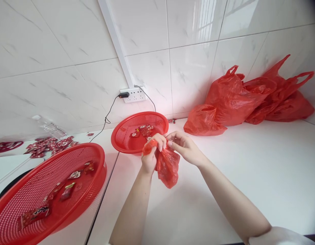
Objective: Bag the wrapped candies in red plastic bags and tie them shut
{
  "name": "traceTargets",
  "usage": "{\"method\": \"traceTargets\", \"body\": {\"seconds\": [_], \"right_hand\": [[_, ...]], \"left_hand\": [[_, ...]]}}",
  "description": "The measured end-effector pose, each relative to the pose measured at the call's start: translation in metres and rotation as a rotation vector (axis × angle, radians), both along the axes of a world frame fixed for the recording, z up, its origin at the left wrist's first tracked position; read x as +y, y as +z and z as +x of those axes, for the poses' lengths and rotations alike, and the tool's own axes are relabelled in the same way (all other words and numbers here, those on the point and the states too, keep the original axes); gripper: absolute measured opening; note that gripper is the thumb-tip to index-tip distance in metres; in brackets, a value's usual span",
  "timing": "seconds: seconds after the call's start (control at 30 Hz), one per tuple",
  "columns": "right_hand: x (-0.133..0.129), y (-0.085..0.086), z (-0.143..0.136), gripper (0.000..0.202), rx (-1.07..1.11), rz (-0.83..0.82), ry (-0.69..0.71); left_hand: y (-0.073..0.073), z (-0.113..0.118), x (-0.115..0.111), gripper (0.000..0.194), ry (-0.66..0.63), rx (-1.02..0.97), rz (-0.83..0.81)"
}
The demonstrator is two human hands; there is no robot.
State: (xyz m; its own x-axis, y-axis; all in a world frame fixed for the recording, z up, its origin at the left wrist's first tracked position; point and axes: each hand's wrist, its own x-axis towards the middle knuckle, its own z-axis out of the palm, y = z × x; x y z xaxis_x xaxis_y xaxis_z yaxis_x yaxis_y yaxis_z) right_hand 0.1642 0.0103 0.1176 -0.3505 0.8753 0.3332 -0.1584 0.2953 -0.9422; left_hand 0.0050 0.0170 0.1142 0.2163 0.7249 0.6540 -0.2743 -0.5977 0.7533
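A crumpled red plastic bag (168,166) hangs from my left hand (152,154), whose fingers are wrapped round its gathered upper part. My right hand (185,147) is at the bag's upper right edge, thumb and forefinger pinched together on it. Both hands are above the white table (188,211), just in front of a small red mesh basket (116,141) that holds some wrapped packets (146,130). The bag's contents, if any, cannot be made out.
A large red basket (100,160) with packets stands at the left. Behind it lie a pile of packets (49,146) and a clear bottle (49,127). Full red bags (234,98) lean against the wall at right. A black cable (111,110) runs from a power strip (134,95).
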Motion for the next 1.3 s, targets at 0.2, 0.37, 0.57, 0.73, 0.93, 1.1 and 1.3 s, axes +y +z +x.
{"method": "traceTargets", "body": {"seconds": [0.2,0.37,0.57,0.73,0.93,1.1,1.3], "right_hand": [[0.004,0.002,0.009,0.023,-0.091,-0.027,0.003],[0.009,0.003,0.013,0.019,-0.051,-0.107,-0.005],[0.01,-0.002,0.007,0.021,0.152,-0.414,0.205],[0.011,-0.003,0.006,0.026,0.137,-0.355,0.328],[0.014,0.006,0.033,0.024,0.366,-0.27,-0.059],[0.015,0.014,0.067,0.016,0.304,-0.099,-0.328],[0.009,0.009,0.04,0.034,-0.185,-0.085,-0.022]], "left_hand": [[0.006,-0.005,-0.001,0.038,-0.007,0.233,-0.004],[0.008,-0.008,0.002,0.038,-0.165,0.242,-0.16],[0.007,-0.015,0.006,0.034,-0.316,0.159,-0.384],[0.006,-0.014,0.006,0.032,-0.314,0.142,-0.419],[0.013,-0.032,0.01,0.03,-0.132,0.03,-0.363],[0.019,-0.051,0.011,0.032,-0.073,-0.013,-0.311],[0.016,-0.034,0.008,0.036,-0.099,0.021,-0.325]]}}
